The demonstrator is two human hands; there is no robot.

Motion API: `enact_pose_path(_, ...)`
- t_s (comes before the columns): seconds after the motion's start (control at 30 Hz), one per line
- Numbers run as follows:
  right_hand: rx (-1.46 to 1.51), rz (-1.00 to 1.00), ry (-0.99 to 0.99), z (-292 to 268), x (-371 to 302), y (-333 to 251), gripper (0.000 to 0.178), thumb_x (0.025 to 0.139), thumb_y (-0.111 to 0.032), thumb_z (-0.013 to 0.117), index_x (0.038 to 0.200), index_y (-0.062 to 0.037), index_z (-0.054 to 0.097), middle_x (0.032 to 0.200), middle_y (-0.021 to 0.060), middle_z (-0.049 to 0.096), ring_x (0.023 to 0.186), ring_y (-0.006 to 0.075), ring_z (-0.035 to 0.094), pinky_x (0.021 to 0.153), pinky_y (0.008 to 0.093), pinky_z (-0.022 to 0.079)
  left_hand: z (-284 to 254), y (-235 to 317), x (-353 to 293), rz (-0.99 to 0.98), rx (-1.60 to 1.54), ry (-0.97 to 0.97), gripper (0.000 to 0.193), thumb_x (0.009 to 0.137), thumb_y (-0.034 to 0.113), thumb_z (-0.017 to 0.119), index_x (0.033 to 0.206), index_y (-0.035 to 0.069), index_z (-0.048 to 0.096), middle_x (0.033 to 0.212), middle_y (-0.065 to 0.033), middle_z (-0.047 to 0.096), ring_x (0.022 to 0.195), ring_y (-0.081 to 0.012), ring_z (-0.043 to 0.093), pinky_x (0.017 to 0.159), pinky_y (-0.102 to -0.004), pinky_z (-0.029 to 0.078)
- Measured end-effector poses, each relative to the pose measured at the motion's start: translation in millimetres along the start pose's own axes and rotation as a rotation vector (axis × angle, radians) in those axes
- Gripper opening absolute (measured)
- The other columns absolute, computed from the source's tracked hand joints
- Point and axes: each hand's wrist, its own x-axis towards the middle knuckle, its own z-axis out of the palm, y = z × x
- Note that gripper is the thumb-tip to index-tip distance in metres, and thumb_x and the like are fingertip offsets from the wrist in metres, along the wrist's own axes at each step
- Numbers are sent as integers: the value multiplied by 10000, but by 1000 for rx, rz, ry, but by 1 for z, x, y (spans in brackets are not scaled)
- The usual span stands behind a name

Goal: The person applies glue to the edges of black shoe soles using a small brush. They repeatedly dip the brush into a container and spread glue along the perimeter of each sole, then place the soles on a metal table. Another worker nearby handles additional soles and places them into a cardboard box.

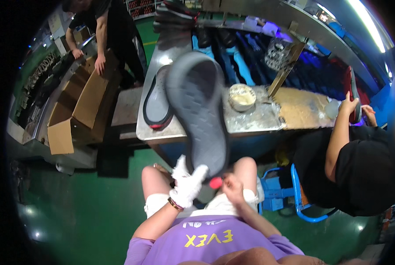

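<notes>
Left hand (187, 187), white-gloved, is gripping the heel of a grey shoe sole (198, 110), holding it upright above the lap. Right hand (232, 187), bare, is pinching a red-tipped tool (215, 182) beside that heel. Beyond, a second sole (155, 106) is lying at the worktop (259, 121) left edge, a bowl (242, 97) mid-worktop.

An open brown cardboard box (76, 110) stands at the left, beside the metal table (160, 128); its flaps hang outward. Another person's hand (100, 65) rests on its far edge.
</notes>
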Motion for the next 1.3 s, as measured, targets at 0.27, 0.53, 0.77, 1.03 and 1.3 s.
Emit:
enact_pose_path(0.27,59,230,-117,9,-15,101,124,852,-73,720,958,-11,711,942,94,726,802,240,677,742,379,550,168,61,0,-160,-148,-1099,624,845,327,706,1322,-50,563,1328,-209,602,1209,-288,582,1013,-378,471)
enact_pose_path(0.53,225,279,-130,0,2,105,152,856,-118,745,939,6,716,863,73,726,752,201,668,728,350,552,318,76,37,21,29,-900,783,943,427,663,1516,1,342,1503,-258,467,1390,-338,469,1091,-392,434)
enact_pose_path(0.77,331,229,-150,34,16,96,195,859,-158,768,922,21,721,793,55,725,707,167,659,715,325,554,130,43,79,1093,293,-498,529,874,247,633,1382,122,554,1420,-221,533,1329,-427,484,1103,-548,381)
enact_pose_path(1.03,197,209,-200,70,26,119,180,851,-133,792,822,-10,663,699,34,656,629,81,586,575,233,477,-81,38,161,703,911,188,473,804,361,702,1181,81,645,1321,-226,548,1168,-432,519,1022,-593,394)
enact_pose_path(1.3,405,298,-167,61,25,95,152,836,-123,782,839,3,696,716,36,672,640,94,589,607,247,490,-68,0,145,743,626,169,238,786,181,781,1008,109,739,1244,-156,656,1138,-434,590,1005,-518,467)
